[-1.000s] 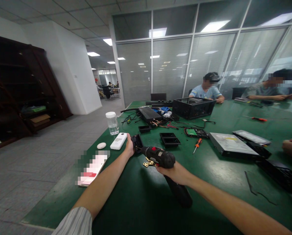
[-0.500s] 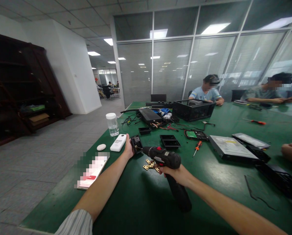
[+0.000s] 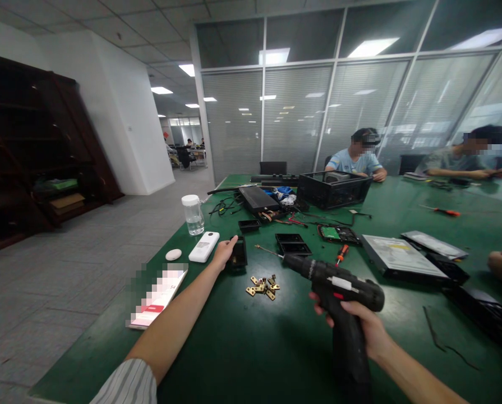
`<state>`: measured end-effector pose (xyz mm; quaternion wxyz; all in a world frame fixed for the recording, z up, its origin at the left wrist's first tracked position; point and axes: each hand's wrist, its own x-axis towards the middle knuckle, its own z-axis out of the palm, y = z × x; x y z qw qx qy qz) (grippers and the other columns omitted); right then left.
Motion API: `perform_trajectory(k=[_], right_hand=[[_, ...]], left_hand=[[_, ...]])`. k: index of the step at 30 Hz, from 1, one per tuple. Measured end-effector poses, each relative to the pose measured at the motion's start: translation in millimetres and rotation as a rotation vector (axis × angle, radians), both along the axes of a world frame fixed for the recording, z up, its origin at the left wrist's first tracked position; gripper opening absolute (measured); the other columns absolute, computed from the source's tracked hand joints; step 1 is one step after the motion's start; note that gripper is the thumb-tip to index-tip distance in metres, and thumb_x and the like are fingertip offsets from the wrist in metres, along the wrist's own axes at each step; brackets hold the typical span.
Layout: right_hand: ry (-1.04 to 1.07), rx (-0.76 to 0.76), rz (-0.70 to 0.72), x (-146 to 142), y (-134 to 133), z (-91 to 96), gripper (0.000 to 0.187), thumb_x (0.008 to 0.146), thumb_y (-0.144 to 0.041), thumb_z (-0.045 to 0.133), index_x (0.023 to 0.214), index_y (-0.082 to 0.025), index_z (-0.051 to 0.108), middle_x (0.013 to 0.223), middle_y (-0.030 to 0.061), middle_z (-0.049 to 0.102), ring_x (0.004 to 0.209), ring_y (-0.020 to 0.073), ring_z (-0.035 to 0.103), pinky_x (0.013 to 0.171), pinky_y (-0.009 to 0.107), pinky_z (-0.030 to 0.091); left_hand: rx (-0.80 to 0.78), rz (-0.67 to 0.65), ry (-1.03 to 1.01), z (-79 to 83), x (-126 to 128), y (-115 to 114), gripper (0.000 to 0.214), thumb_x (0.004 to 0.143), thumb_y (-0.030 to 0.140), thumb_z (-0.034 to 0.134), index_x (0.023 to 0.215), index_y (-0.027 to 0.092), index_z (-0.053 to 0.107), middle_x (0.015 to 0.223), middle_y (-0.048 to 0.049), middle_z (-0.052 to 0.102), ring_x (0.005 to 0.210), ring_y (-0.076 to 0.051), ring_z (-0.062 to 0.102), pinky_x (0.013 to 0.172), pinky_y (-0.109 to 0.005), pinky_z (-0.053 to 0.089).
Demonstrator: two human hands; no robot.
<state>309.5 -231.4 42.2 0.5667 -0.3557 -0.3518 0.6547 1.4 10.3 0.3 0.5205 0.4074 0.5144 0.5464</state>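
Note:
My right hand [image 3: 362,322] is wrapped round the grip of a black cordless drill [image 3: 339,286]. Its long bit points left, and a small brass-coloured piece shows at the bit's tip. My left hand [image 3: 224,252] grips a small black plastic box [image 3: 238,253] by its left side, at the table surface. Between the hands lies a loose pile of small brass plates with holes [image 3: 261,287]. Behind the drill's front end sit two black rectangular trays [image 3: 290,238] side by side, and another black tray [image 3: 249,225] stands farther back.
Left of my arm are a phone [image 3: 160,297], a white round case [image 3: 174,255], a white device [image 3: 204,247] and a clear jar [image 3: 193,216]. An orange screwdriver [image 3: 342,253], a green-boarded drive [image 3: 339,233] and a metal drive [image 3: 402,255] lie right. Two people sit beyond an open black computer case [image 3: 335,191].
My right hand has pulled the drill back to the right, away from the black box. The box, still in my left hand, has turned more upright in view and shifted slightly right.

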Motion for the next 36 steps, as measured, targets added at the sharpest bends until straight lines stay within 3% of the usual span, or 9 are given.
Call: perform_trajectory(k=[4,8,12,14,16,18,23,28,36], right_hand=[[0.159,-0.091,-0.064,13,-1,-11.2,0.035,0.073,-0.023,0.061,0.107,-0.014,0.068,0.11,0.0143,0.07,0.08,0.0217,0.068,0.055,0.025,0.054],[0.282,-0.188,0.006,17,1,-12.6,0.037,0.074,-0.029,0.058,0.103,-0.01,0.069,0.097,0.0133,0.072,0.062,0.0148,0.065,0.055,0.021,0.055],[0.353,-0.277,0.106,16,-3,-14.8,0.043,0.069,-0.034,0.061,0.102,-0.008,0.07,0.08,0.0118,0.071,0.055,0.0131,0.063,0.052,0.018,0.053],[0.365,-0.303,0.153,13,-5,-16.4,0.045,0.067,-0.036,0.062,0.101,-0.008,0.07,0.073,0.0108,0.069,0.053,0.0129,0.063,0.05,0.018,0.052],[0.372,-0.316,0.174,10,-6,-17.3,0.046,0.067,-0.038,0.062,0.1,-0.008,0.07,0.068,0.0092,0.067,0.052,0.0124,0.062,0.049,0.017,0.051],[0.378,-0.323,0.169,7,-7,-17.3,0.046,0.067,-0.038,0.062,0.1,-0.008,0.069,0.066,0.0079,0.066,0.052,0.012,0.061,0.049,0.017,0.051],[0.424,-0.341,0.202,7,-7,-17.8,0.048,0.069,-0.039,0.062,0.103,-0.006,0.069,0.065,0.0079,0.065,0.052,0.0111,0.06,0.05,0.015,0.05],[0.452,-0.306,0.183,9,-6,-21.2,0.043,0.068,-0.031,0.064,0.102,-0.005,0.07,0.067,0.0079,0.066,0.054,0.0112,0.06,0.051,0.016,0.051],[0.469,-0.308,0.205,9,-6,-20.6,0.045,0.068,-0.03,0.067,0.104,-0.002,0.07,0.069,0.0098,0.068,0.055,0.012,0.062,0.054,0.017,0.053]], left_hand=[[0.048,0.064,0.188,9.5,-8,3,0.029,0.068,0.022,0.075,0.048,0.023,0.054,0.047,-0.0048,0.053,0.088,-0.032,0.065,0.071,-0.029,0.045],[0.076,0.094,0.28,21.5,-14,1,0.027,0.065,0.019,0.077,0.05,0.023,0.055,0.061,-0.0082,0.061,0.116,-0.033,0.055,0.086,-0.029,0.044],[0.174,0.139,0.265,40.7,-9,-10,0.021,0.06,0.017,0.081,0.061,0.021,0.061,0.077,-0.0093,0.066,0.122,-0.031,0.05,0.088,-0.026,0.044],[0.266,0.037,0.22,54.1,2,-21,0.013,0.066,0.02,0.078,0.072,0.021,0.067,0.084,-0.0081,0.068,0.111,-0.026,0.058,0.083,-0.024,0.046],[0.303,-0.202,0.175,67.6,15,-35,0.012,0.074,0.024,0.072,0.085,0.019,0.07,0.087,-0.0083,0.069,0.09,-0.022,0.065,0.073,-0.024,0.049],[0.238,-0.46,0.114,79.0,28,-49,0.021,0.08,0.03,0.066,0.093,0.014,0.07,0.085,-0.0112,0.069,0.067,-0.019,0.065,0.059,-0.026,0.049],[0.191,-0.73,0.138,93.9,39,-71,0.028,0.078,0.03,0.068,0.098,0.01,0.069,0.085,-0.0147,0.07,0.061,-0.018,0.064,0.057,-0.028,0.049],[0.2,-0.845,0.281,97.9,35,-74,0.028,0.077,0.029,0.069,0.098,0.01,0.068,0.078,-0.0086,0.069,0.062,-0.014,0.062,0.062,-0.027,0.048],[0.271,-0.815,0.358,96.2,22,-59,0.031,0.08,0.036,0.063,0.098,0.011,0.067,0.083,-0.0082,0.069,0.068,-0.014,0.063,0.066,-0.027,0.048]])
